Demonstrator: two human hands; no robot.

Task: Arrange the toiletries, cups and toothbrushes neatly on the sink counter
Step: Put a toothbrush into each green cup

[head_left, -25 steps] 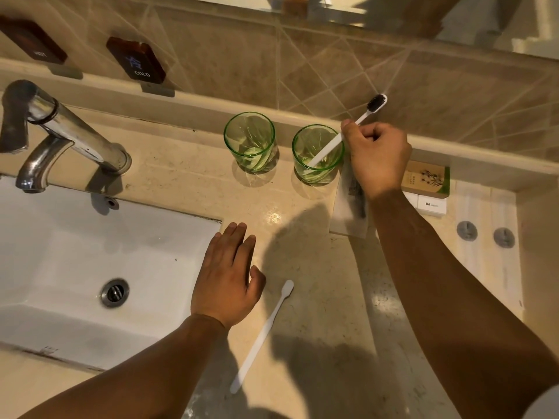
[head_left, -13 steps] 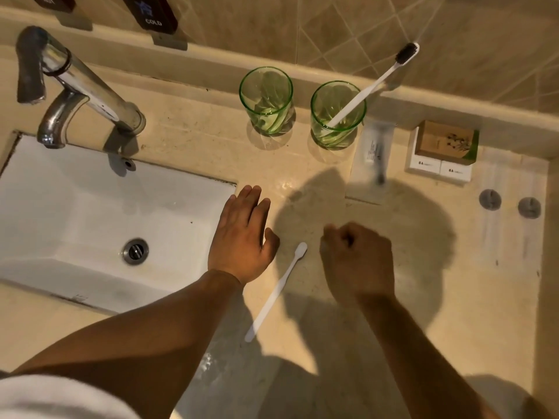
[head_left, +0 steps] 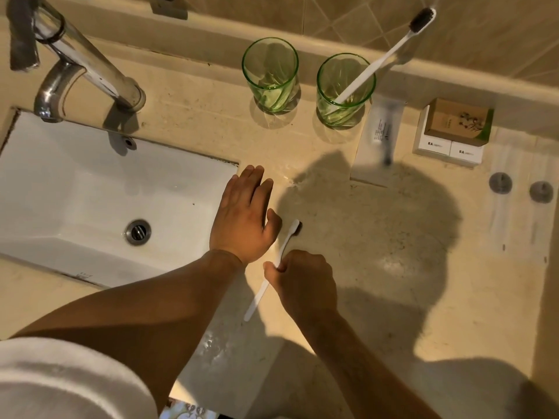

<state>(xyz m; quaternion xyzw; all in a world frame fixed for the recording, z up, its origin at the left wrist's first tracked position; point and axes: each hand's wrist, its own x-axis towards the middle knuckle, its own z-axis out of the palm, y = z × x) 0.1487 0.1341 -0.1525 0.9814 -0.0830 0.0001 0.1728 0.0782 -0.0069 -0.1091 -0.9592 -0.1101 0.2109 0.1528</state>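
Two green glass cups stand side by side at the back of the beige counter (head_left: 393,267). The left cup (head_left: 270,74) holds nothing. The right cup (head_left: 345,89) holds a white toothbrush (head_left: 390,52) with dark bristles, leaning up to the right. My right hand (head_left: 302,282) grips the handle of a second white toothbrush (head_left: 286,246), whose dark bristle head points away from me. My left hand (head_left: 245,216) lies flat, fingers straight, on the counter at the sink's right edge, just left of that toothbrush.
A white sink basin (head_left: 75,192) with a chrome tap (head_left: 84,62) fills the left. A clear sachet (head_left: 379,137) lies right of the cups. A brown box (head_left: 456,122) sits on white boxes (head_left: 447,151). Two round grey discs (head_left: 500,182) lie at the right.
My right hand let go of the toothbrush in the right cup, came back toward me and took hold of the second toothbrush lying on the counter. My left hand stayed put.
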